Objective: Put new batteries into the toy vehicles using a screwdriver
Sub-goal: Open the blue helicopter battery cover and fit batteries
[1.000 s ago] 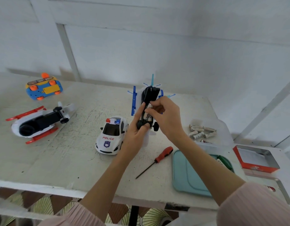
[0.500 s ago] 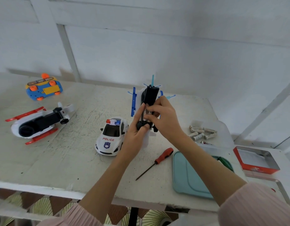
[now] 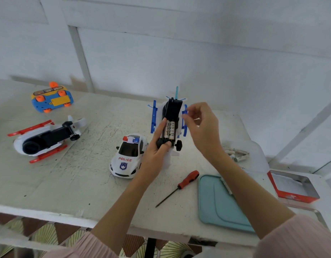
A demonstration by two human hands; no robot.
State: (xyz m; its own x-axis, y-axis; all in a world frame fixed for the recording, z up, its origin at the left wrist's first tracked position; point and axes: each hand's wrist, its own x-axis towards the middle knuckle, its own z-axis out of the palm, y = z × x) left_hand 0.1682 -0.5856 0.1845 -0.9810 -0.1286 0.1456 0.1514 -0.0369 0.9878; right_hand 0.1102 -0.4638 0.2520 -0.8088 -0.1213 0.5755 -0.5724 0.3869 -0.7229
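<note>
Batteries sitting exposed in upturned toy helicopter, gripped by left hand above bench for access; right hand hovering beside, loosely curled, empty; screwdriver lying below, spare batteries waiting nearby.

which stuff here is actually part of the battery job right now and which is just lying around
In use:
- blue helicopter, gripped underside-up by the left hand
- two batteries in its open bay
- right hand, beside it, holding nothing
- screwdriver
- spare batteries

Lying about:
- police car
- red helicopter
- blue-orange car
- teal tray
- red tin
</note>
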